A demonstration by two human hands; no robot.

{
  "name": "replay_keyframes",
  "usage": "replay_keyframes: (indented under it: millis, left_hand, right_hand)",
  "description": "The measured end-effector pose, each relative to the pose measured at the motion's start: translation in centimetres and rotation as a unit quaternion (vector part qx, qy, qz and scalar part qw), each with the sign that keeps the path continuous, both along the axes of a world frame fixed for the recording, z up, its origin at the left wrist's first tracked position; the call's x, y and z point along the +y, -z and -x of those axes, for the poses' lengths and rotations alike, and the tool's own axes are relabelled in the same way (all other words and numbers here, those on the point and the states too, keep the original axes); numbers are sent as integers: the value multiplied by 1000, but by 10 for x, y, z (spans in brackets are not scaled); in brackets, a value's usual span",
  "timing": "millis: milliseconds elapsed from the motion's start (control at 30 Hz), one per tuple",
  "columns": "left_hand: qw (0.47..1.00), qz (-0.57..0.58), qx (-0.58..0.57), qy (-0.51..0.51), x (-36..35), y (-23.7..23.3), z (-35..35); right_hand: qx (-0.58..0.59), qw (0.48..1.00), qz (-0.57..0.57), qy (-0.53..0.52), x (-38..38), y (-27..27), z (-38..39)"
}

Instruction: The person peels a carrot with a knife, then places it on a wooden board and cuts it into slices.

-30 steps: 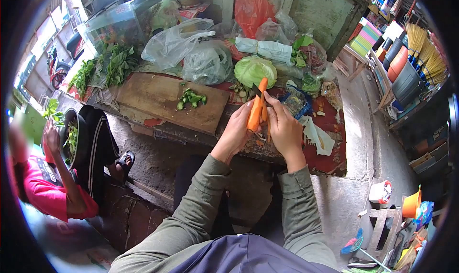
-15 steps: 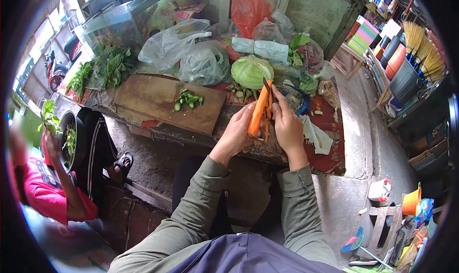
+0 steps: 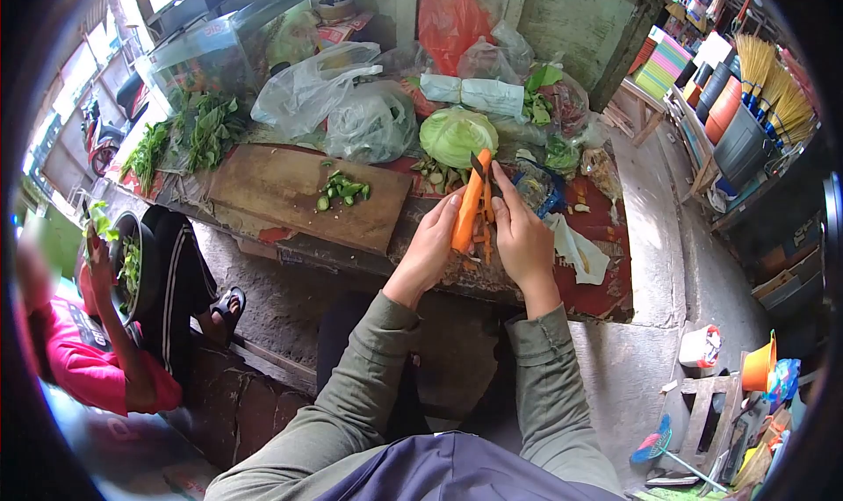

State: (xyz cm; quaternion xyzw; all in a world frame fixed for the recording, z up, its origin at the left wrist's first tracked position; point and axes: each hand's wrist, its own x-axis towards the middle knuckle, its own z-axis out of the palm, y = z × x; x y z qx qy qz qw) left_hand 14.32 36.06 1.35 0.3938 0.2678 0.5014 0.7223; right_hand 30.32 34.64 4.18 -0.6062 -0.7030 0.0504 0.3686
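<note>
An orange carrot (image 3: 468,211) with a dark tip is held upright at a slant by my left hand (image 3: 427,248), fingers wrapped round its lower part. My right hand (image 3: 524,242) is closed beside the carrot's right side; a small dark-tipped tool seems to be in it, mostly hidden. Orange peel strips (image 3: 485,237) hang between the hands. Just beyond the carrot sits a pale green cabbage (image 3: 457,136). Left of my hands, a wooden board (image 3: 281,194) bears chopped green pieces (image 3: 341,190).
Plastic bags (image 3: 371,122) and a red bag (image 3: 450,27) stand at the table's back. Leafy greens (image 3: 215,130) lie at its left end. On the left, a person in a pink shirt (image 3: 88,352) holds leaves over a dark bowl (image 3: 132,268). Brooms (image 3: 773,88) stand at right.
My right hand has shifted slightly down and closer to the carrot. The seated person's raised hand has moved a little. The whole view has shifted slightly.
</note>
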Motion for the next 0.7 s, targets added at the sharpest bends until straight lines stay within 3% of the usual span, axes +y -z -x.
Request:
replay_keyframes:
  millis: [167,300,367,400,467,633,700]
  left_hand:
    - [999,34,-5,3,-9,-11,-7]
    - [999,-2,22,46,-12,-8,-6]
    - [998,-12,7,57,-12,-10,-4]
    - [998,-12,7,56,-12,-11,-4]
    - [1000,11,-10,-6,-12,-14,-4]
    - [997,53,-58,-28,-2,-11,2]
    - [995,57,-82,-15,1,-9,5]
  right_hand:
    - [0,999,-52,7,6,4,-5]
    - [93,993,66,37,10,-6,-23]
    - [205,972,115,5,9,-9,-29]
    - [165,986,36,2,12,-1,-27]
    - [107,994,25,13,11,9,-30]
    - [-32,999,-7,17,1,2,-22]
    - [-77,989,117,45,-6,-11,-17]
